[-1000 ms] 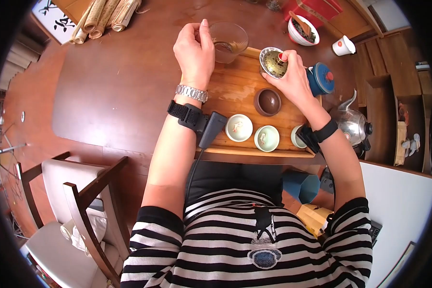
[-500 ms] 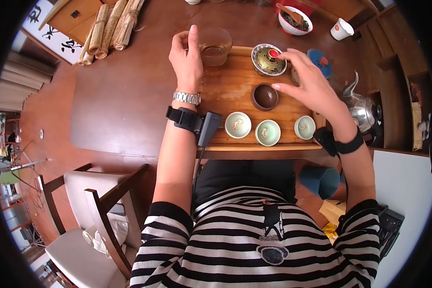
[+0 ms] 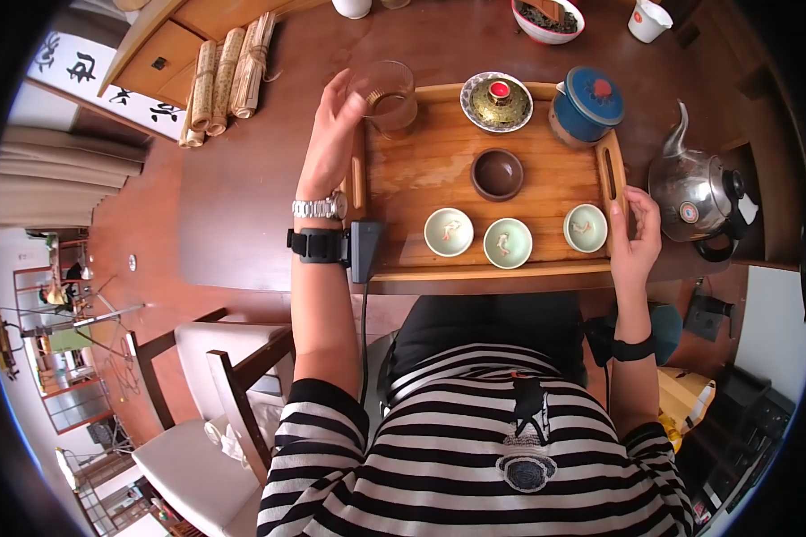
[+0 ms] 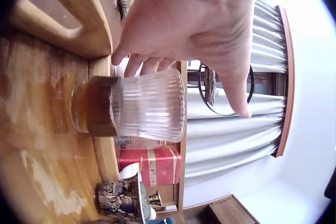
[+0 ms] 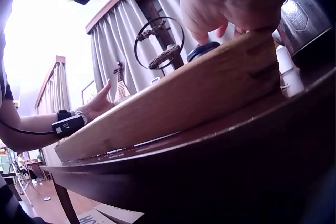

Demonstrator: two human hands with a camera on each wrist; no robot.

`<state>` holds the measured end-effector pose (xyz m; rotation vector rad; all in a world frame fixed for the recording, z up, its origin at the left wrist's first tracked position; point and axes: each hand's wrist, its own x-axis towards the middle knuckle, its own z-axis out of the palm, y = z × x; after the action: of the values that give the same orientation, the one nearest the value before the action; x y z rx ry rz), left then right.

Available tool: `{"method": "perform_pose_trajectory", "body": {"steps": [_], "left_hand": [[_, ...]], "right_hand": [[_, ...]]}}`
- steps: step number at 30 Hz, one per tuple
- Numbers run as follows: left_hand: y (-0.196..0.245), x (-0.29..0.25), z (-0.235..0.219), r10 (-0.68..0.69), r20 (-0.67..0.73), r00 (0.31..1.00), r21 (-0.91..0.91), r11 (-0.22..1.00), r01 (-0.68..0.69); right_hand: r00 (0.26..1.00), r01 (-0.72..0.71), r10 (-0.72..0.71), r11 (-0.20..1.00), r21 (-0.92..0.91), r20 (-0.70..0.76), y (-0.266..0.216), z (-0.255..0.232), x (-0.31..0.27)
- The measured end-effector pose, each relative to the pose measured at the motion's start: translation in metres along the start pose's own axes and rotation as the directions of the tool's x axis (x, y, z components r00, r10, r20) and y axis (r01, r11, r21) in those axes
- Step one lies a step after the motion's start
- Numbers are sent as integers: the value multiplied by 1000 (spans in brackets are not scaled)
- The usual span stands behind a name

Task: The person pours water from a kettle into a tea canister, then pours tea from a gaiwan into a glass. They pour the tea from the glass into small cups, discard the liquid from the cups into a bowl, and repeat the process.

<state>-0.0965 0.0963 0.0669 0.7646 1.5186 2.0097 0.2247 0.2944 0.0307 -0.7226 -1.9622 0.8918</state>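
My left hand (image 3: 331, 134) is beside a ribbed glass cup (image 3: 390, 107) with amber liquid in its bottom. In the left wrist view, the thumb is spread wide and the fingers lie behind the glass cup (image 4: 149, 103). At the right end of the wooden tray (image 3: 421, 179), my right hand (image 3: 638, 234) holds the side wall near the handle slot, with thumb and fingers curled over the rim. On the tray stand a lidded bowl (image 3: 496, 102) with a gold lid and red knob, a small brown bowl (image 3: 497, 174) and three pale green teacups (image 3: 508, 243).
A blue lidded pot (image 3: 591, 103) stands at the tray's back right corner. Farther right is a steel kettle (image 3: 697, 197). A bowl of dark leaves (image 3: 551, 22) and a white cup (image 3: 647, 20) are at the back. Bamboo scrolls (image 3: 233, 76) lie back left; a chair (image 3: 197, 447) stands left.
My right hand has let go of the gold-lidded bowl's knob and moved down to the tray's right wall. My left hand stays by the glass cup, its fingers now more spread. The head view has shifted.
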Motion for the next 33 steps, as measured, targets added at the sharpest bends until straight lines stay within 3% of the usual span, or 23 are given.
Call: {"method": "perform_pose_trajectory", "body": {"steps": [2,3,5,13,23,29,33], "left_hand": [[8,-9,2,-1,78,997,174,985,-12],[9,-10,6,-28,47,998,99,995,23],[12,-12,16,-49,54,997,140,989,41],[-11,-3,26,27,-94,995,327,945,6],[-22,-1,29,88,-143,986,288,957,-43],[-5,-18,27,153,40,987,493,856,-153],[15,-35,30,153,171,973,706,670,-229]], "right_hand": [[999,40,-40,999,-24,-21,-1,2,-2],[995,96,-97,990,-102,-12,-5,3,-1],[985,171,-172,966,-193,12,-12,2,1],[985,173,-163,956,-237,59,-17,4,-2],[984,175,-162,949,-263,70,-15,5,-4],[984,177,-165,946,-273,69,-16,5,-3],[985,169,-157,949,-266,67,-14,5,-3]]}}
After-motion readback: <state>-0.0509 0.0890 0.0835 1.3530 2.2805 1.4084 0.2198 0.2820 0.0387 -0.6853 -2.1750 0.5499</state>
